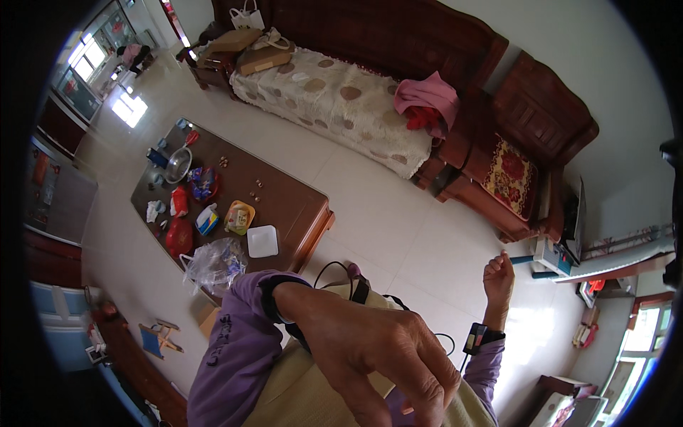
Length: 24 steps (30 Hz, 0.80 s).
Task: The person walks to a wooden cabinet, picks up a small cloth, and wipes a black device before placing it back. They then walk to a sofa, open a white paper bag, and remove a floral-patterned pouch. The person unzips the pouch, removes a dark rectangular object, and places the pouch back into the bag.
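My left hand [381, 349] is large and close to the camera at the bottom centre, in front of my beige-clad torso. Its fingers are bent and somewhat apart, with no object visible in them; some fingertips are cut off or hidden. A purple sleeve and a black wrist strap cover that arm. At the right, my right hand [499, 272] is raised with curled fingers, and nothing shows in it. A black device [474, 338] is strapped to its wrist. Beyond my left arm, a clear plastic bag [219, 264] and a white tray [262, 241] lie on the wooden table [283, 208].
The table also bears a metal bowl [179, 165], a food pack [239, 217] and a red bag [179, 236]. A wooden sofa with a spotted cover [331, 96] stands beyond it. A folding stool [160, 339] is at lower left. Another person [132, 56] bends over far off, upper left.
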Tool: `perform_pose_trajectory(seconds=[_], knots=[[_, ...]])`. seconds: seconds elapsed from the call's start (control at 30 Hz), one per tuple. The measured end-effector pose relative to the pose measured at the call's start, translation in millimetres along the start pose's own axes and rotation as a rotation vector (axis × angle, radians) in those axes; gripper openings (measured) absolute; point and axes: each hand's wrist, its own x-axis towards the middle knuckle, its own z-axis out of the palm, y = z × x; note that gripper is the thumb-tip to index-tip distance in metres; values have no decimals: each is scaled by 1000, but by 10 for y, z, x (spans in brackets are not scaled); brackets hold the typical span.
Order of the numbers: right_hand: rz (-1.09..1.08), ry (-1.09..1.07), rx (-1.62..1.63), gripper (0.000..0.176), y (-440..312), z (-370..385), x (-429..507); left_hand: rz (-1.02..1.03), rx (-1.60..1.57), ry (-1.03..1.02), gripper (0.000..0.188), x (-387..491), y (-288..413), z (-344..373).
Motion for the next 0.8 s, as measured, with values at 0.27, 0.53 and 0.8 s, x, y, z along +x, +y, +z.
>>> perform_pose_trajectory(seconds=[0.27,0.53,0.8], knots=[[132,8,-33,14,222,193,852,-100,61,67,16,-83,212,-718],[290,-9,-64,12,364,360,1900,-143,288,382,12,-175,354,-1144],[516,-114,-119,13,567,866,3344,158,236,291,40,51,72,-1776]])
